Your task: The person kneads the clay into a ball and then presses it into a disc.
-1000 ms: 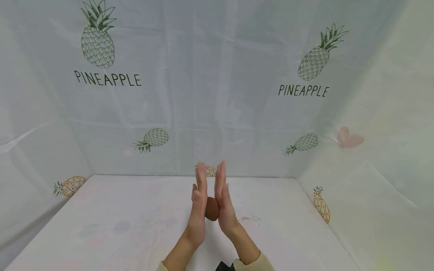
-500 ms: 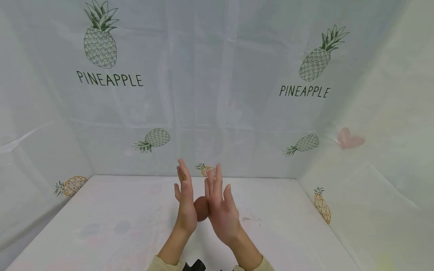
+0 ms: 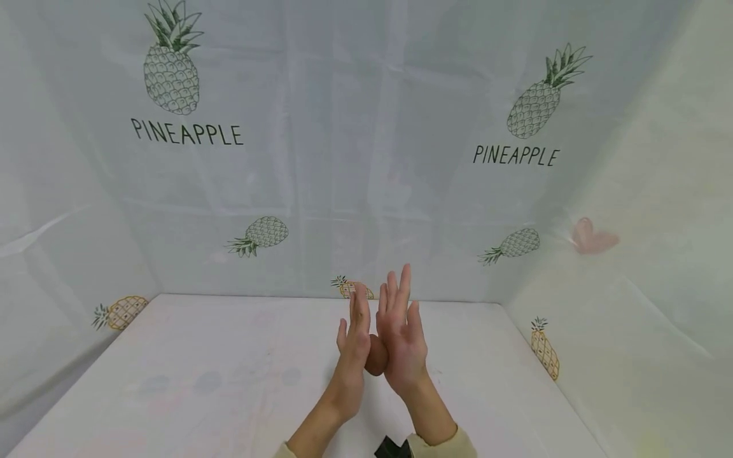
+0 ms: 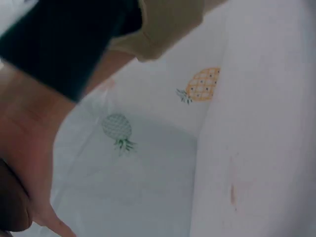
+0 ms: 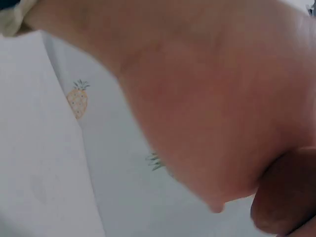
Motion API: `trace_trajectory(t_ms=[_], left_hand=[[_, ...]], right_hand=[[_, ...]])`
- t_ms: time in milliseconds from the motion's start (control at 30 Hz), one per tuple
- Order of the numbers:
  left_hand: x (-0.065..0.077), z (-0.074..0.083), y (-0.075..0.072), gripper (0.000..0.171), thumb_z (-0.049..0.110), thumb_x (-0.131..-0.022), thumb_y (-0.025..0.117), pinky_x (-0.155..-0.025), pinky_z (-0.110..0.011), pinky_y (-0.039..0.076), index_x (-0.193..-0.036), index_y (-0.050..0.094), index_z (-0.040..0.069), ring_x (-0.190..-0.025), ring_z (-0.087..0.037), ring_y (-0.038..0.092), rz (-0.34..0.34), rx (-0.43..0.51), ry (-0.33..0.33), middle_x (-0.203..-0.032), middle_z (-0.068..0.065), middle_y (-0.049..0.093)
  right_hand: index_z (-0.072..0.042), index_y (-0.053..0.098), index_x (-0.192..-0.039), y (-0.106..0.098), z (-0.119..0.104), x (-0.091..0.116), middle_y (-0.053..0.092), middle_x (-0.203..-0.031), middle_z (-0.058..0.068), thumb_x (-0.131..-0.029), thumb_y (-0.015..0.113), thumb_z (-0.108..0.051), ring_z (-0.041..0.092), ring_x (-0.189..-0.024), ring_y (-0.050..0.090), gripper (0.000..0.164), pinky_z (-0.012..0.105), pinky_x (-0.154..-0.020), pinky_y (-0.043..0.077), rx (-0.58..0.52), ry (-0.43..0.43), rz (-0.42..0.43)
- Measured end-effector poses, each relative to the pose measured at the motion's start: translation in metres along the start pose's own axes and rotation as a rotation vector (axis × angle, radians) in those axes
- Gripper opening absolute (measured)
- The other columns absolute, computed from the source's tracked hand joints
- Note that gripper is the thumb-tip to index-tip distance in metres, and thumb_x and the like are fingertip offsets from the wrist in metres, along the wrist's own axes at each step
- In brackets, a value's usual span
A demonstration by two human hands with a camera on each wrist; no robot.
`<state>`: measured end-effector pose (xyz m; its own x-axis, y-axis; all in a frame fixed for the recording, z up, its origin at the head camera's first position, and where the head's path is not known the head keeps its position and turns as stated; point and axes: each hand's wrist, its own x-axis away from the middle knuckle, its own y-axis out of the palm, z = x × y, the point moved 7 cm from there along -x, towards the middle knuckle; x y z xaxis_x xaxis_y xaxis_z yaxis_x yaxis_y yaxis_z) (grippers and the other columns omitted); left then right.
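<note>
A smooth brown ball [image 3: 376,355], like modelling clay, sits between two upright palms above the table. My left hand [image 3: 352,356] presses it from the left, fingers straight and pointing away from me. From the other side, the flat right hand [image 3: 404,350] presses it, with its palm turned partly towards the head camera and its thumb apart. In the left wrist view, part of the brown ball [image 4: 12,202] shows against a hand at the left edge. The right wrist view has the ball [image 5: 286,195] at the lower right under a large, close palm.
A white-covered table [image 3: 229,356] with faint stains lies below the hands. Behind it hangs a pale curtain [image 3: 343,159] printed with pineapples, which continues along both sides. Black wrist gear [image 3: 393,447] shows by the right sleeve [image 3: 443,444].
Both hands swing left with the ball between them, then back right, now slightly right of where they were a second ago. The right palm has turned more towards the head camera than at first.
</note>
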<state>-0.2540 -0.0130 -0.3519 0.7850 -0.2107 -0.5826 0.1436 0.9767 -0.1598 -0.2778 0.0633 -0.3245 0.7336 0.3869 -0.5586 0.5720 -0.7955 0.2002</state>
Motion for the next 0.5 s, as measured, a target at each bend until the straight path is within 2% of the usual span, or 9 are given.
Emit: trace_trajectory(t_ms=[100,200,333,500], left_hand=[[0.001,0.008,0.001,0.058,0.040,-0.114,0.004,-0.118,-0.063,-0.025,-0.169,-0.013,0.035,-0.162,-0.011,-0.021,-0.030,0.057,0.008,-0.176,0.017,-0.017],[0.002,0.016,-0.005,0.059,0.041,-0.113,0.001,-0.119,-0.061,-0.025,-0.170,-0.012,0.034,-0.161,-0.007,-0.022,-0.016,0.095,0.038,-0.176,0.018,-0.018],[0.000,0.022,-0.020,0.061,0.048,-0.112,0.000,-0.121,-0.059,-0.025,-0.170,-0.010,0.033,-0.162,-0.006,-0.018,0.053,0.142,0.075,-0.177,0.017,-0.016],[-0.005,0.026,-0.044,0.062,0.050,-0.112,0.001,-0.121,-0.058,-0.026,-0.170,-0.010,0.032,-0.162,-0.007,-0.017,0.163,0.195,0.109,-0.177,0.018,-0.014]], right_hand=[[-0.049,-0.027,-0.162,-0.002,0.008,-0.001,-0.033,-0.171,-0.009,-0.109,-0.004,-0.058,0.023,-0.158,-0.033,0.059,0.062,-0.122,-0.025,-0.032,0.035,0.011],[-0.050,-0.024,-0.163,-0.001,0.021,0.000,-0.031,-0.173,-0.010,-0.109,-0.003,-0.062,0.022,-0.159,-0.031,0.059,0.061,-0.123,-0.023,-0.023,0.109,0.018],[-0.047,-0.019,-0.165,0.004,0.037,0.003,-0.020,-0.176,-0.007,-0.108,-0.001,-0.067,0.024,-0.163,-0.021,0.063,0.059,-0.127,-0.017,0.036,0.217,-0.005],[-0.046,-0.013,-0.167,0.019,0.044,0.007,-0.010,-0.178,-0.005,-0.110,0.003,-0.065,0.024,-0.165,-0.008,0.063,0.052,-0.131,-0.009,0.061,0.303,-0.051]])
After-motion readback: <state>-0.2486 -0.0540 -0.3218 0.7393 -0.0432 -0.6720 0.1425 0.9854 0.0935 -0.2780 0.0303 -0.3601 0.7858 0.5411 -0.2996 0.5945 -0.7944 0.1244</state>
